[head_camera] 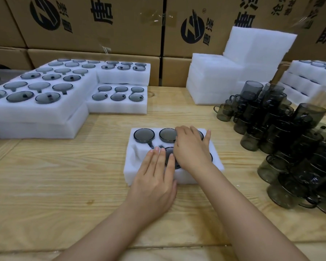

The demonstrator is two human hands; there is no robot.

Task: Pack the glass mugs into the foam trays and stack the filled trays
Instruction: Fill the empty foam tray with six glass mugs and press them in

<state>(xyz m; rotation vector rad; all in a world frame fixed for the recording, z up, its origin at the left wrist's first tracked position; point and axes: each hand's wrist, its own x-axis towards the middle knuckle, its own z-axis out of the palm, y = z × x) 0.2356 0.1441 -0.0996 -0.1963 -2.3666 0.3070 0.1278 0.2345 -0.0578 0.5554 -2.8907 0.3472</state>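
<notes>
Cardboard boxes [87, 25] along the back. Wooden counter [64, 185] below. Filled trays [36, 113] stacked at left, blank foam stack [215, 81] back right, loose mug pile [282, 132] at right. Foam tray [132, 166] mid-counter, mugs [144, 135] seated in its pockets. Left grip [154, 181] flat, fingers straight, on tray's near edge. Right grip [191, 147] spread, palm down, over right-side mugs.
</notes>
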